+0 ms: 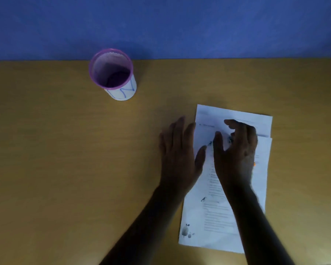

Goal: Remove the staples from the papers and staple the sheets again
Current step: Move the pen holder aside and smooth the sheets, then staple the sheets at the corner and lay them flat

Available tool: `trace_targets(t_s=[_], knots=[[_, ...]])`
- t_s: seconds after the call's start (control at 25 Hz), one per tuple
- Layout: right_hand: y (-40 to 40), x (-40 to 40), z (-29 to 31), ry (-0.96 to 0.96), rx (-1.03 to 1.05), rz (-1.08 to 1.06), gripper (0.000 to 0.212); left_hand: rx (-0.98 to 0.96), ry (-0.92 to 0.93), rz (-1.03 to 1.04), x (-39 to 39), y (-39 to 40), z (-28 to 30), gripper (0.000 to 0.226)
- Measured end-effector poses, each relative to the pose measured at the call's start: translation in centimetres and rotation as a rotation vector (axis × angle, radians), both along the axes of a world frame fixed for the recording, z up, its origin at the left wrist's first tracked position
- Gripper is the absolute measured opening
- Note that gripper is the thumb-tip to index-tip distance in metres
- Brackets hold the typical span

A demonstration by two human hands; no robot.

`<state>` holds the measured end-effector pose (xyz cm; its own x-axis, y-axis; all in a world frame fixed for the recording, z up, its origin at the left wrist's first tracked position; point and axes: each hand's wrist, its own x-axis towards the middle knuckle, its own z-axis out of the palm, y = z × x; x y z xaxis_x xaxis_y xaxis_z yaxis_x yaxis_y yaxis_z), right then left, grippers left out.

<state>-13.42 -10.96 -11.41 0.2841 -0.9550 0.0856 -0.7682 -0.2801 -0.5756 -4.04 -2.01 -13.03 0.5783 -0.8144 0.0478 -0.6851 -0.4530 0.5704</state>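
White printed sheets of paper lie on the wooden table, right of centre, with a second sheet sticking out at the far end. My left hand lies flat with straight fingers at the papers' left edge, its thumb on the top sheet. My right hand hovers over the upper part of the papers with fingers loosely curved; I see nothing held in it. No stapler or staple remover is visible. Any staple is too small or hidden to make out.
A white cup with a purple rim and blue marker lettering stands at the table's far edge, left of centre. A blue wall rises behind the brown table.
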Motion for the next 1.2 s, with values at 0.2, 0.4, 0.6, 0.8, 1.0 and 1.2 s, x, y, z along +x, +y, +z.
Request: trace_targets(t_s=[0.2,0.4,0.6,0.8,1.0,1.2], knots=[[0.3,-5.5,-1.4,0.140,0.045,-0.112,0.050,0.126,-0.133,-0.150,-1.6,-1.1,-1.4,0.067],[0.9,-7.4,-1.8,0.168,0.092,-0.089,0.045,0.196,-0.265,-0.171,-1.9,-1.2,-2.6,0.071],[-0.7,-8.0,-1.5,0.141,0.056,-0.030,0.032,0.206,-0.329,-0.163,-2.1,-1.2,-3.0,0.072],[-7.1,-6.7,-0.4,0.062,-0.063,-0.054,0.030,0.191,-0.340,-0.158,-2.3,-1.2,-3.2,0.071],[-15.1,-4.4,-0.3,0.058,-0.111,-0.060,0.038,0.178,-0.332,-0.140,-2.3,-1.2,-3.5,0.070],[-18.6,-3.5,-1.3,0.092,-0.079,-0.091,0.041,0.179,-0.327,-0.139,-2.3,-1.2,-3.5,0.069]])
